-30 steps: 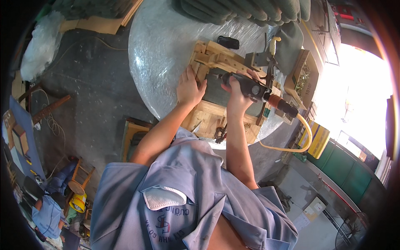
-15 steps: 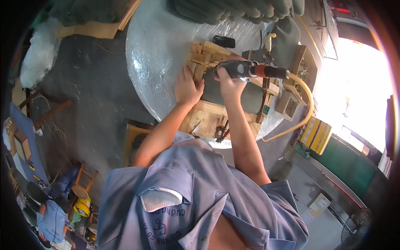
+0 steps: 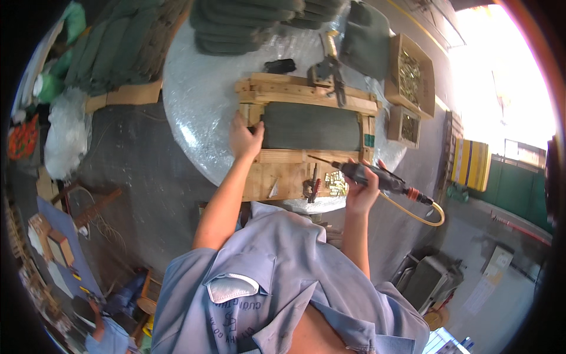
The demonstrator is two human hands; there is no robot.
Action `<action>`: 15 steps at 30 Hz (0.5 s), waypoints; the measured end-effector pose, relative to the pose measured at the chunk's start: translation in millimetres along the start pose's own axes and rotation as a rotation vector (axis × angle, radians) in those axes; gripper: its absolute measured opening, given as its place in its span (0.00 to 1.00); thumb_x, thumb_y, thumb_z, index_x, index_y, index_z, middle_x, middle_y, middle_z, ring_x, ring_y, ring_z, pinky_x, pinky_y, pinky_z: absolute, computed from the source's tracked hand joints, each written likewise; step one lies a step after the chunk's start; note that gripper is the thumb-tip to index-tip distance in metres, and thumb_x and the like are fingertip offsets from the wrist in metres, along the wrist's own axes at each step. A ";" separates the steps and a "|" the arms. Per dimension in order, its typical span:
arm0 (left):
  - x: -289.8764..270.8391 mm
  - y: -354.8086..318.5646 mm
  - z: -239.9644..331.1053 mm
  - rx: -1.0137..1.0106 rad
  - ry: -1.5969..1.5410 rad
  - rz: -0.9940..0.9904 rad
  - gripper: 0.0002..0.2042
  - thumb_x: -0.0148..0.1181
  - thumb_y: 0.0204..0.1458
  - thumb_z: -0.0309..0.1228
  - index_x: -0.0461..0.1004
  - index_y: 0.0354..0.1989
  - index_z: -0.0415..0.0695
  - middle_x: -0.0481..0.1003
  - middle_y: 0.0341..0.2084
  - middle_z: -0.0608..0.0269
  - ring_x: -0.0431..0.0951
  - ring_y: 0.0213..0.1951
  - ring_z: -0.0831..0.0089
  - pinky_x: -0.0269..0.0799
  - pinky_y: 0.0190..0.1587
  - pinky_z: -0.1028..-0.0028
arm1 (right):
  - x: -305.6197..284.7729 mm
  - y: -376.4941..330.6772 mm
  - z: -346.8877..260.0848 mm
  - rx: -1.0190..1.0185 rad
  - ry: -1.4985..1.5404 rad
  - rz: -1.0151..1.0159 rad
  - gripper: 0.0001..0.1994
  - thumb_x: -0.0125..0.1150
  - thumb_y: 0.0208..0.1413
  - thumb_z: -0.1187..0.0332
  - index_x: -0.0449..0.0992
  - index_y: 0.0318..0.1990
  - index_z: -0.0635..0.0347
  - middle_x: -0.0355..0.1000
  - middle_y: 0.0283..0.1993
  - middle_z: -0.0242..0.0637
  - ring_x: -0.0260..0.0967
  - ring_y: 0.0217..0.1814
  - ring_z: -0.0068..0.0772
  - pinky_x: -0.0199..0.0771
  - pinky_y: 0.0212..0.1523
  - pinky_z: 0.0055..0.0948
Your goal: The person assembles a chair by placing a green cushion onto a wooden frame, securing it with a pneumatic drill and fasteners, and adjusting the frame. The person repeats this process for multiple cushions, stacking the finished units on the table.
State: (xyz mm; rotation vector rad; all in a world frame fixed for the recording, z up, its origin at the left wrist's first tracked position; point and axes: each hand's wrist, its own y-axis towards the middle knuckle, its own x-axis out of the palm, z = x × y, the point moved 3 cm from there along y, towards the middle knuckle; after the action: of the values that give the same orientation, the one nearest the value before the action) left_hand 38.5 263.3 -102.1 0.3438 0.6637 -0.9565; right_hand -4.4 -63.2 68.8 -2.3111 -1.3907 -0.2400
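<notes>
A wooden frame (image 3: 312, 97) of pale bars lies on a round table wrapped in clear film. Inside it rests a dark green flat panel (image 3: 312, 127). My left hand (image 3: 244, 140) grips the frame's left end bar, fingers on the outer side and thumb toward the panel. In my right hand (image 3: 362, 192) is a black power screwdriver (image 3: 377, 177) with an orange ring and a yellow hose (image 3: 427, 221). Its long thin bit points left, over the frame's near bar. Small brass-coloured fittings (image 3: 336, 184) and red-handled pliers (image 3: 312, 187) lie on the board in front.
Stacked dark green panels (image 3: 236, 26) sit at the table's far side. A black phone-like object (image 3: 279, 66) and a clamp-like tool (image 3: 330, 74) lie beyond and on the frame. At right stand a large box of metal parts (image 3: 433, 97) and a smaller box (image 3: 407, 140).
My right hand has drawn the screwdriver from above the frame toward me and to the right. My left hand has shifted to the frame's end. The view has also moved.
</notes>
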 end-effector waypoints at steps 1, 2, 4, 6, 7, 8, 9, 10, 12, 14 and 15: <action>-0.4 -0.1 2.2 0.002 0.003 0.001 0.42 0.69 0.56 0.48 0.59 0.73 0.35 0.71 0.62 0.36 0.72 0.62 0.37 0.71 0.63 0.48 | -37.8 5.6 -2.8 0.043 0.135 0.088 0.30 0.63 0.62 0.67 0.62 0.71 0.44 0.78 0.53 0.42 0.80 0.58 0.63 0.92 0.29 0.35; -0.1 -0.7 0.7 -0.016 0.034 -0.019 0.42 0.68 0.57 0.48 0.59 0.73 0.35 0.71 0.63 0.36 0.73 0.62 0.38 0.71 0.63 0.48 | -67.7 7.1 -8.9 0.070 0.199 0.202 0.27 0.63 0.62 0.64 0.65 0.68 0.42 0.78 0.53 0.40 0.80 0.58 0.62 0.91 0.28 0.33; 2.0 -1.3 3.5 -0.059 0.098 -0.047 0.42 0.66 0.59 0.50 0.58 0.74 0.36 0.71 0.63 0.38 0.73 0.61 0.39 0.72 0.62 0.47 | -133.7 12.2 -11.9 0.084 0.345 0.322 0.20 0.67 0.60 0.60 0.73 0.60 0.40 0.78 0.53 0.35 0.80 0.59 0.59 0.91 0.29 0.28; 2.6 -7.5 23.9 -0.164 0.294 -0.057 0.41 0.63 0.61 0.51 0.57 0.74 0.37 0.70 0.63 0.39 0.74 0.61 0.40 0.72 0.62 0.46 | -173.0 6.4 -13.2 0.065 0.452 0.441 0.23 0.67 0.61 0.60 0.69 0.63 0.39 0.73 0.56 0.35 0.79 0.60 0.57 0.92 0.29 0.28; 2.2 -10.8 31.6 -0.223 0.393 -0.057 0.40 0.62 0.62 0.52 0.57 0.74 0.37 0.70 0.63 0.39 0.74 0.61 0.41 0.72 0.61 0.46 | -186.4 3.3 -13.2 0.063 0.465 0.488 0.23 0.66 0.61 0.60 0.69 0.63 0.38 0.72 0.57 0.36 0.79 0.61 0.58 0.92 0.29 0.28; 3.8 -13.6 33.4 -0.231 0.434 -0.029 0.40 0.61 0.62 0.52 0.57 0.74 0.37 0.71 0.63 0.40 0.74 0.61 0.41 0.73 0.60 0.45 | -190.5 1.1 -13.2 0.074 0.458 0.477 0.24 0.66 0.61 0.61 0.68 0.64 0.37 0.73 0.58 0.36 0.78 0.61 0.58 0.92 0.30 0.29; 5.1 -15.4 34.4 -0.243 0.476 0.000 0.40 0.60 0.62 0.53 0.57 0.74 0.37 0.71 0.62 0.41 0.75 0.61 0.42 0.74 0.59 0.45 | -192.2 -1.3 -10.9 0.088 0.449 0.465 0.25 0.66 0.61 0.62 0.67 0.65 0.37 0.73 0.58 0.37 0.78 0.61 0.59 0.93 0.30 0.30; 7.0 -16.7 36.4 -0.256 0.512 0.032 0.40 0.59 0.63 0.53 0.57 0.74 0.38 0.71 0.62 0.41 0.75 0.60 0.42 0.74 0.58 0.45 | -187.7 -0.3 -11.1 0.097 0.438 0.447 0.26 0.65 0.61 0.63 0.66 0.66 0.37 0.73 0.58 0.37 0.78 0.62 0.59 0.93 0.31 0.30; 9.8 -11.3 36.2 -0.241 0.488 0.023 0.39 0.59 0.63 0.53 0.58 0.74 0.37 0.72 0.60 0.41 0.76 0.59 0.42 0.76 0.56 0.45 | -163.7 4.7 -14.3 0.147 0.337 0.315 0.29 0.65 0.60 0.65 0.63 0.68 0.37 0.72 0.58 0.38 0.77 0.63 0.60 0.92 0.31 0.32; 7.4 -9.3 31.7 -0.220 0.490 0.046 0.39 0.59 0.62 0.52 0.58 0.73 0.37 0.73 0.59 0.40 0.76 0.57 0.41 0.78 0.54 0.46 | -120.2 7.2 -20.5 0.185 0.216 0.228 0.33 0.64 0.59 0.69 0.60 0.71 0.37 0.72 0.59 0.40 0.77 0.63 0.61 0.91 0.29 0.33; 6.9 -9.8 28.9 -0.206 0.500 0.072 0.39 0.59 0.62 0.52 0.59 0.73 0.36 0.73 0.58 0.40 0.76 0.57 0.41 0.78 0.53 0.46 | -102.2 13.8 -21.8 0.135 0.101 0.045 0.31 0.63 0.60 0.70 0.61 0.70 0.43 0.75 0.57 0.42 0.77 0.62 0.63 0.92 0.39 0.40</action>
State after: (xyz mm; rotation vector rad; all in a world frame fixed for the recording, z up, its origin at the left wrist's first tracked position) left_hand 43.6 237.8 -84.8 0.4246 1.1880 -0.7263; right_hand -40.1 -160.2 47.7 -2.1866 -1.2650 -0.2381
